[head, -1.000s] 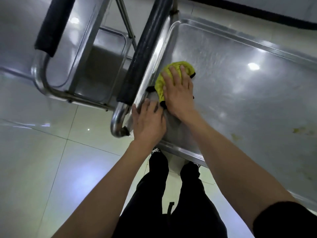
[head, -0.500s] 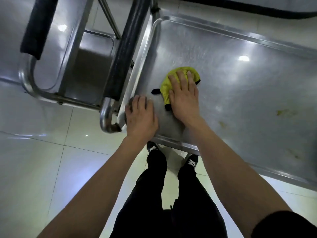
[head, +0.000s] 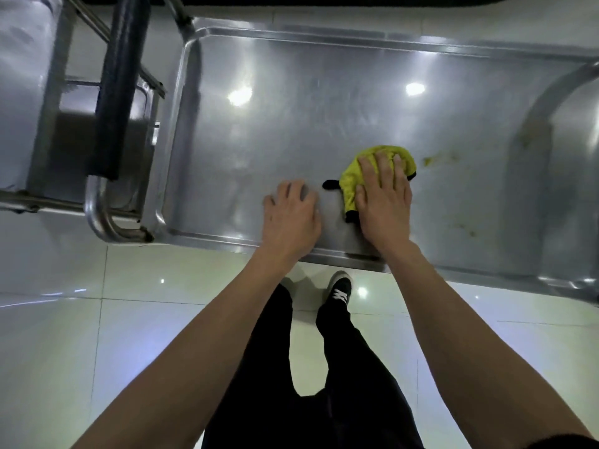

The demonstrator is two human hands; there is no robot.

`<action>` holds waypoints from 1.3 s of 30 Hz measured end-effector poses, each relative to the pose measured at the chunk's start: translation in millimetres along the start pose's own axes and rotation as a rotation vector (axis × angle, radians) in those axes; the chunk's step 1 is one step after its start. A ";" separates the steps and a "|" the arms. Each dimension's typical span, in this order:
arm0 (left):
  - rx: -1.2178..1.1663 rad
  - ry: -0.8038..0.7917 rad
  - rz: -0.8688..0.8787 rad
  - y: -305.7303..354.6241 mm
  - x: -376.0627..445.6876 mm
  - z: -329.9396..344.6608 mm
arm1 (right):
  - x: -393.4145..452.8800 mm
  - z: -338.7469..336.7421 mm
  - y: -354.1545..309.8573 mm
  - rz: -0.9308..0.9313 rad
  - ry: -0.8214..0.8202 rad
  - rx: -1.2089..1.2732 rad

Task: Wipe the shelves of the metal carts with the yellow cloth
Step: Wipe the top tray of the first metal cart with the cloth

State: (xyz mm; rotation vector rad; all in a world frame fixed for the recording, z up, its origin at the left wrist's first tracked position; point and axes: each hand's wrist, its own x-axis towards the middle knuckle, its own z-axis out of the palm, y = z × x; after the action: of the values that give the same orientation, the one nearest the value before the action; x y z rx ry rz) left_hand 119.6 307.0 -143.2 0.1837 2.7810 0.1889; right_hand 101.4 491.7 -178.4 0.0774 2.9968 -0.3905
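A yellow cloth (head: 351, 179) with black trim lies on the top shelf (head: 291, 131) of a metal cart. My right hand (head: 384, 197) presses flat on the cloth with straight fingers, near the shelf's front rim. My left hand (head: 291, 213) rests flat on the bare steel just left of the cloth, fingers spread. Yellowish stains (head: 431, 160) mark the shelf to the right of the cloth.
A second metal cart (head: 39, 102) stands to the left, its black padded handle (head: 116, 92) close to the first cart's left rim. A curved steel handle (head: 551, 102) rises at the right end. My legs and shoes (head: 338, 288) stand on glossy white floor tiles.
Both hands have slid to the right along the shelf, the right one pushing the cloth toward the stains. The view has shifted right too, so the left cart now sits further left.
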 end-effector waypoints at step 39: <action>-0.206 0.343 -0.222 -244.2 -129.4 34.1 | -4.6 95.8 -305.3 -0.560 -0.055 -0.001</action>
State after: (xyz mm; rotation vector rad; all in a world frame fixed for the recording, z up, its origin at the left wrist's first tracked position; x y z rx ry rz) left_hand 226.7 51.3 -169.4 -0.2297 3.0628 0.4877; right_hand 96.4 172.0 -192.7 -0.7701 2.9153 -0.4289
